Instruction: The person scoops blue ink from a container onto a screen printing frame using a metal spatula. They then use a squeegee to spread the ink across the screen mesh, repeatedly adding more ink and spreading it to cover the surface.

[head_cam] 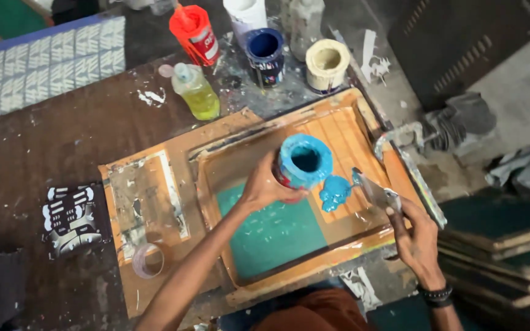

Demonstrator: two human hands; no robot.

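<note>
left hand [265, 187]: closed around the side of a blue paint can [303, 160], gripping it from its left side. the can is tilted, so its open mouth faces up and toward the camera.

paint can: it is held in the air above the wooden screen frame [363, 113], over the orange mesh part, near the middle of the frame. the outside of the can is covered with light blue paint.

paint blob [335, 192]: a small heap of light blue paint lies on the mesh inside the frame, just beside the can, on its lower right side.

right hand [415, 236]: closed on the handle of a scraper [372, 189]. the hand is at the right edge of the frame, a little outside it.

scraper: its long axis goes from the right hand up and to the left, and the blade tip is touching the blob, or nearly so; i cannot tell which. the right hand is nearer to the blob than the left hand.

green area [274, 233]: a green rectangle on the mesh, in the lower left part of the frame, below the can.

behind the frame: a dark blue tin [265, 52], a cream tin [327, 61], a red bottle [194, 34] and a yellow squeeze bottle [196, 92].

left of the frame: a roll of clear tape [147, 260].
</note>
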